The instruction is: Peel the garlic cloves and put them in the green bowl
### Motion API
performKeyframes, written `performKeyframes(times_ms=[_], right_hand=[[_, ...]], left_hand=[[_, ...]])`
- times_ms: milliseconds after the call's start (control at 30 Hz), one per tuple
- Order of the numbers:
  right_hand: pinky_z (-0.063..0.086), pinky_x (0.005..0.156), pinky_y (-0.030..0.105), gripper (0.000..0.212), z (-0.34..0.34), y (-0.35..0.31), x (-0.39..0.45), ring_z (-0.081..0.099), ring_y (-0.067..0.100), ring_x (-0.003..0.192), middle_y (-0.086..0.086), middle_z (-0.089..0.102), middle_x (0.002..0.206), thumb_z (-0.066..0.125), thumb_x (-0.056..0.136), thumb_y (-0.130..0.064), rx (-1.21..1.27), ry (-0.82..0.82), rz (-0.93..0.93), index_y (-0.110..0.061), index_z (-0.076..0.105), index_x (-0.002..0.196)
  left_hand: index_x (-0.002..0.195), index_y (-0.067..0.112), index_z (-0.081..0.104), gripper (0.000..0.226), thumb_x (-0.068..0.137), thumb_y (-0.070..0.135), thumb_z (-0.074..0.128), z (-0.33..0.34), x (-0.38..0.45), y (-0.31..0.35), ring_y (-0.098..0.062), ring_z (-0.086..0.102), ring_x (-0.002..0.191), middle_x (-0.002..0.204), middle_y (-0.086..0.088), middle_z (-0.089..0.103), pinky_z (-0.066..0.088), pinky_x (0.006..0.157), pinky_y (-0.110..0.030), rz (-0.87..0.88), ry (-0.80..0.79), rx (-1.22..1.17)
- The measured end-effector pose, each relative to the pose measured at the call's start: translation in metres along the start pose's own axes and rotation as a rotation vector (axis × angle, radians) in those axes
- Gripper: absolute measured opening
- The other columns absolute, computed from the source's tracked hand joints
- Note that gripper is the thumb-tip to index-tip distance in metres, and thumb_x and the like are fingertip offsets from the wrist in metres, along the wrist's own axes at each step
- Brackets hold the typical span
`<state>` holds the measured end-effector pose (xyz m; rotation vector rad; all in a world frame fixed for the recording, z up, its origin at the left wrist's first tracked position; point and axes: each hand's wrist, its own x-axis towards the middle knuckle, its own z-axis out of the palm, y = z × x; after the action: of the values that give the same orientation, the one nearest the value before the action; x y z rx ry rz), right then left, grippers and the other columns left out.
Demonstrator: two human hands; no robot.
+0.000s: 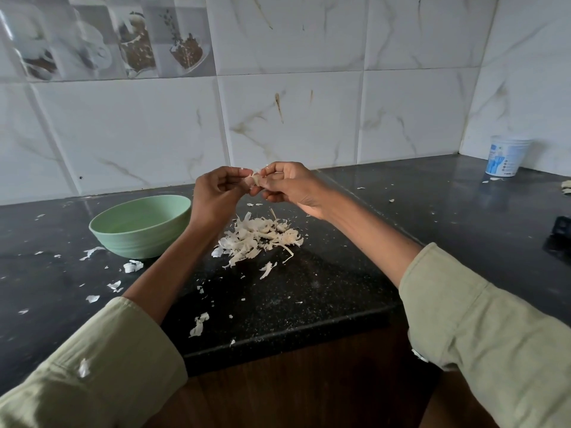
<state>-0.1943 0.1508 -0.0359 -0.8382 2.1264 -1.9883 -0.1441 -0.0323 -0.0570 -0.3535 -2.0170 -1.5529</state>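
Green bowl point(140, 225) at 9 o'clock of peel pile point(259, 236), on black counter point(309, 288). Left hand point(216, 193) raised above pile, fingers curled, pinching garlic clove point(252, 180). Right hand point(290, 186) at 3 o'clock of clove, fingertips clamped on its skin. White cup point(505, 156) far at 2 o'clock, by wall.

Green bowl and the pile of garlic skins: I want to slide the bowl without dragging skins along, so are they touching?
Apart. The head view shows bare dark countertop and the left forearm between the green bowl and the pile of garlic skins.
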Motion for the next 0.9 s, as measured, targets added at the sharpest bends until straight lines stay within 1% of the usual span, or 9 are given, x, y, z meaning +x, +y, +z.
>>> performKeyframes(times_ms=[100,200,300,400,567,667,767,833,900], right_hand=[[0.056,0.067,0.021,0.031,0.0007,0.0009,-0.0002,0.067,0.012,0.075,0.019,0.077,0.104,0.072,0.096,-0.013,-0.084,0.020,-0.022,0.003,0.060,0.120],[0.055,0.068,0.020,0.029,0.0009,0.0004,-0.0016,0.068,0.013,0.079,0.013,0.079,0.099,0.076,0.093,-0.018,-0.152,0.034,-0.059,0.001,0.068,0.113],[0.056,0.071,0.021,0.030,0.0021,-0.0014,-0.0037,0.070,0.014,0.082,0.011,0.080,0.095,0.080,0.090,-0.021,-0.173,0.051,-0.087,0.000,0.072,0.110],[0.057,0.073,0.023,0.030,0.0033,-0.0020,-0.0047,0.073,0.019,0.084,0.012,0.080,0.092,0.083,0.087,-0.017,-0.196,0.071,-0.121,0.003,0.072,0.106],[0.059,0.074,0.022,0.022,0.0017,-0.0030,-0.0046,0.072,0.007,0.072,0.012,0.080,0.089,0.080,0.089,-0.009,-0.239,0.102,-0.166,0.002,0.074,0.107],[0.062,0.079,0.029,0.022,0.0038,-0.0021,-0.0026,0.072,0.011,0.075,0.007,0.080,0.086,0.078,0.091,-0.010,-0.279,0.128,-0.168,-0.001,0.074,0.110],[0.062,0.078,0.028,0.019,0.0057,-0.0010,-0.0019,0.076,0.016,0.081,0.006,0.080,0.086,0.076,0.092,-0.008,-0.299,0.131,-0.165,-0.003,0.074,0.111],[0.062,0.075,0.027,0.017,0.0059,-0.0005,-0.0022,0.077,0.018,0.082,0.007,0.080,0.086,0.076,0.093,-0.007,-0.302,0.132,-0.173,-0.003,0.073,0.109],[0.063,0.076,0.031,0.017,0.0054,-0.0003,-0.0023,0.078,0.024,0.084,0.009,0.080,0.086,0.077,0.092,-0.008,-0.318,0.149,-0.184,-0.002,0.073,0.108]], left_hand=[[0.106,0.010,0.077,0.014,0.095,0.018,0.078,-0.0011,0.0001,-0.0002,-0.009,0.075,0.083,0.088,-0.002,0.080,0.055,0.077,-0.017,0.005,0.014,-0.004],[0.103,0.009,0.078,0.014,0.094,0.019,0.080,-0.0010,0.0000,0.0006,-0.005,0.072,0.075,0.085,-0.004,0.078,0.054,0.071,-0.015,0.012,0.067,0.050],[0.101,0.009,0.078,0.010,0.094,0.015,0.079,-0.0005,-0.0003,0.0011,-0.007,0.072,0.075,0.085,-0.003,0.079,0.056,0.071,-0.016,0.018,0.079,0.081],[0.100,0.009,0.078,0.009,0.092,0.014,0.080,-0.0007,-0.0010,0.0018,-0.008,0.073,0.076,0.086,-0.004,0.079,0.057,0.073,-0.018,0.014,0.060,0.056],[0.101,0.010,0.080,0.012,0.091,0.014,0.082,0.0005,-0.0016,0.0039,-0.005,0.071,0.074,0.085,-0.003,0.079,0.055,0.071,-0.015,-0.017,0.079,0.015],[0.104,0.008,0.080,0.013,0.092,0.014,0.081,-0.0002,-0.0005,0.0033,-0.004,0.071,0.073,0.085,-0.004,0.079,0.053,0.070,-0.014,-0.035,0.083,0.004],[0.108,0.006,0.078,0.015,0.094,0.012,0.078,0.0013,-0.0005,0.0033,0.000,0.069,0.073,0.086,-0.003,0.077,0.050,0.067,-0.012,-0.061,0.055,-0.003],[0.109,0.008,0.077,0.014,0.095,0.010,0.075,0.0027,-0.0008,0.0036,-0.002,0.070,0.076,0.089,-0.006,0.078,0.050,0.065,-0.012,-0.080,0.037,-0.002],[0.108,0.013,0.077,0.014,0.094,0.010,0.075,0.0029,-0.0005,0.0029,-0.006,0.072,0.081,0.093,-0.007,0.079,0.051,0.068,-0.016,-0.093,0.029,0.002]])
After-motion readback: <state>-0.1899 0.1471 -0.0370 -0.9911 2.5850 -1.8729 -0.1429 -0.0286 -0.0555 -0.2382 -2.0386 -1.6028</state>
